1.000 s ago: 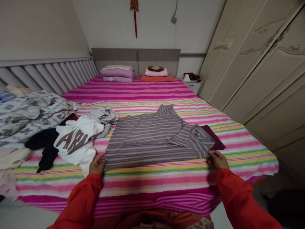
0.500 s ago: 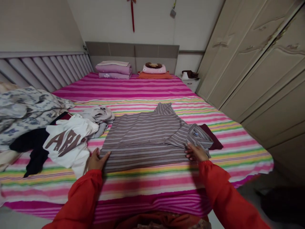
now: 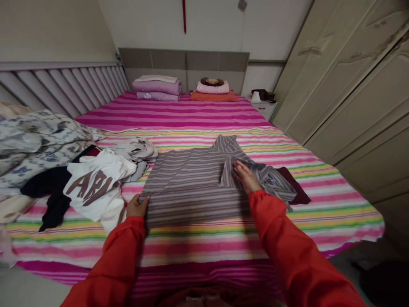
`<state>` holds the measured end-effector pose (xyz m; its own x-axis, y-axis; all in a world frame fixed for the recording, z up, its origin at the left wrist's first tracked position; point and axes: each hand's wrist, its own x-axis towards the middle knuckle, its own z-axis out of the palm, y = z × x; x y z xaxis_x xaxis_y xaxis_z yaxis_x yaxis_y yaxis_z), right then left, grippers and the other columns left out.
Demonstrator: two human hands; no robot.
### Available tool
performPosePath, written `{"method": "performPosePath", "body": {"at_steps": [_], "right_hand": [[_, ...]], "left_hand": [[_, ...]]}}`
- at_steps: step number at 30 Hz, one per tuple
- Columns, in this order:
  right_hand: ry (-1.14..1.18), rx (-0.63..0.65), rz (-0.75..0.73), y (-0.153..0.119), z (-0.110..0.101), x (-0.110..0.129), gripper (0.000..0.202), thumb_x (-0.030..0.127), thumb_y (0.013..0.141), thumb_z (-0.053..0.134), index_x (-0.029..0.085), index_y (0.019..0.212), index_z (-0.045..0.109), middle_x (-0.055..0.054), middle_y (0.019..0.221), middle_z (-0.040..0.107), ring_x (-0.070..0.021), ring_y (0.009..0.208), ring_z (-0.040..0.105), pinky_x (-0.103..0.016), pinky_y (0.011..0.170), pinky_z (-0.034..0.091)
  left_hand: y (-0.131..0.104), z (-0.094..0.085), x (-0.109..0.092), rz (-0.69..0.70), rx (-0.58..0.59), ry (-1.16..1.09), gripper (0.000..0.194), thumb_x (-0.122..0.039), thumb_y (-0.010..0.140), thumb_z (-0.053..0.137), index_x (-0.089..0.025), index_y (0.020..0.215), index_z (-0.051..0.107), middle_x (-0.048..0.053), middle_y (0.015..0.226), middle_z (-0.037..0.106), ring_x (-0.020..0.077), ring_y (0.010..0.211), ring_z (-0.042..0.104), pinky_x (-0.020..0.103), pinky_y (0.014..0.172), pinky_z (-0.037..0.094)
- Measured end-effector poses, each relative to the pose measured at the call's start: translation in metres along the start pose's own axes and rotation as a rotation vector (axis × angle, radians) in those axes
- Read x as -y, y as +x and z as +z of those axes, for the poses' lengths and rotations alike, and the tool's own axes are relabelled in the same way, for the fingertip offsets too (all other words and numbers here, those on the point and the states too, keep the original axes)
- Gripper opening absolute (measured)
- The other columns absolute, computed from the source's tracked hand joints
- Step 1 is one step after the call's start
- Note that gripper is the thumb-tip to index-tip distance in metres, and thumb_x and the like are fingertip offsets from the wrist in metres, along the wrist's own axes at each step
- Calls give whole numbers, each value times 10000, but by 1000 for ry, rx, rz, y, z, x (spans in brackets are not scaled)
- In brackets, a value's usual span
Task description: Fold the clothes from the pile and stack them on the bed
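A grey-brown striped polo shirt [image 3: 185,170] lies spread on the bed, its hem to the left and its collar [image 3: 276,183] to the right. At the near corner of the hem, my left hand [image 3: 138,206] is closed on the fabric's edge between thumb and fingers. My right hand [image 3: 245,175] rests over the near sleeve [image 3: 227,171], which is folded in across the body of the shirt; its fingers are stretched out and fairly flat. Part of the sleeve is hidden beneath that hand. A folded maroon cloth [image 3: 294,185] shows from under the collar end.
To the left lie a white printed shirt [image 3: 96,183], a black garment [image 3: 53,194], a grey garment [image 3: 137,149] and a floral bundle [image 3: 41,136]. Folded bedding [image 3: 157,87] and a pillow stack [image 3: 213,89] stand by the headboard [image 3: 166,64]. A wardrobe [image 3: 345,85] lines the right.
My right hand has moved from the collar up and left onto the sleeve, which now lies farther across the shirt. My left hand stays at the hem, its fingers drawn closer together.
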<state>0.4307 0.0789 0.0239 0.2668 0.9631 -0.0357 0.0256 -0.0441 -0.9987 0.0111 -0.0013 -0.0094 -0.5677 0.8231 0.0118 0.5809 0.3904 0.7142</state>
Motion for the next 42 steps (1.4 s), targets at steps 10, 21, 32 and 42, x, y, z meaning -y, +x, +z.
{"method": "performPosePath", "body": {"at_steps": [10,21,32,42], "right_hand": [[-925,272,-555,-124,73,-69,456,305,937,329,294,1376,451,-54,1474,410,-256,1392,276,-542,1074,231],[-1273,-24,-420,-49,-50,-82,461,380,914,351,266,1328,519,-73,1408,496,-287,1329,372,-560,1063,247],[-1187,9,-710,-98,-99,-105,548,247,803,390,220,1341,490,-65,1398,504,-262,1341,364,-475,1027,342],[-1503,50,-533,-89,-106,-79,642,19,670,424,212,1261,584,-83,1292,603,-266,1201,534,-434,933,414]], "left_hand": [[-122,112,-62,892,273,159,455,-240,908,320,-194,1331,482,104,1421,472,208,1338,379,412,1109,291],[-38,70,-6,652,111,443,460,-316,892,414,-240,1335,510,87,1430,466,275,1346,369,508,1102,260],[-40,-7,56,698,74,376,534,-351,792,495,-183,1297,533,106,1380,523,263,1293,447,417,1098,305],[-21,16,45,756,218,576,809,61,527,437,-197,1282,570,82,1368,527,241,1285,467,400,1062,395]]}}
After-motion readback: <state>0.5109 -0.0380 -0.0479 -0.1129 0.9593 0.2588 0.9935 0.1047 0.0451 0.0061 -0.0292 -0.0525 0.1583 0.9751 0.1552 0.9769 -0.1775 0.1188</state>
